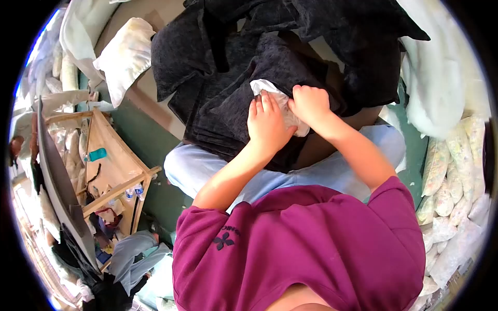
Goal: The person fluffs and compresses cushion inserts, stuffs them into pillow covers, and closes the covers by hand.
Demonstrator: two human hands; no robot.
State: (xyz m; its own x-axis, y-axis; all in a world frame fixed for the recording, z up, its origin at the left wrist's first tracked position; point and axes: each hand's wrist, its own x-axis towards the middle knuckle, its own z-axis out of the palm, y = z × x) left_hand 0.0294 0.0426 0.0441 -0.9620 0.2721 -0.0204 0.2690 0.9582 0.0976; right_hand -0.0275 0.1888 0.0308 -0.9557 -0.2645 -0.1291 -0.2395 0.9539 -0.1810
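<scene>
One white insert (263, 84) is showing through the opening of one black cover (223, 111) on the lap; one white pillow (127, 57) is lying farther left. Lettering beside the purple shirt's (301, 243) emblem is curving past full reading. The left hand (270, 122) is pressing the insert, palm down, fingers extended; the right hand (310, 105) is curling tightly, pinching the cover's edge
</scene>
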